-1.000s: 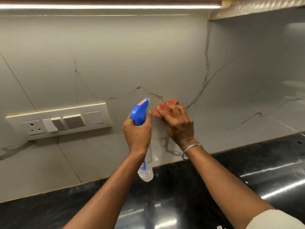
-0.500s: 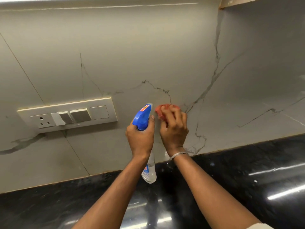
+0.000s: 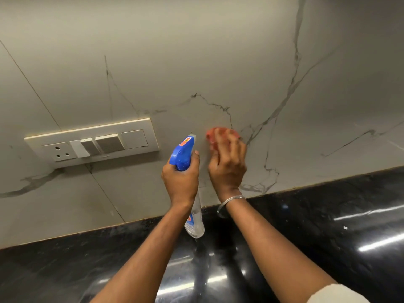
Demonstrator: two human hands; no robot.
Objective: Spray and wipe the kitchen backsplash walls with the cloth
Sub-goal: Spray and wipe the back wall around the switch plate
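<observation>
Head view, both hands up in front of the wall.

Right hand (image 3: 227, 165): fingers bent over a wadded red cloth (image 3: 215, 133), pressing it flat on the backsplash wall (image 3: 196, 62). The fingers are blurred, so the exact grip is unclear. Only the cloth's upper edge shows past the fingertips. A thin bangle (image 3: 231, 201) sits at the wrist.

Left hand (image 3: 180, 182): wrapped round the neck of the spray bottle (image 3: 182, 154), just left of the right hand and not touching it. The thumb lies up alongside the blue head. I cannot tell whether a finger is on the trigger. The bottle's long axis runs roughly upright. The clear body hangs below the fist and the nozzle points at the wall, beside and slightly below the cloth.

Key relation: the cloth lies straight beyond the right hand's fingers, already on the wall, so that hand is the nearer one for wiping. The nozzle aims just to the cloth's left. Judgement: wiping step in hand. The next stroke can run either way along the wall, and a fresh spray would land left of the cloth.

Outward: left of the left hand is a cream switch plate (image 3: 91, 143) with a socket, a likely spot to keep spray away from. Right of the right hand, dark veins run up the tile towards a corner. Below both forearms is the glossy black surface (image 3: 328, 226). A pale sleeve (image 3: 336, 294) shows on the right arm, lower right.
</observation>
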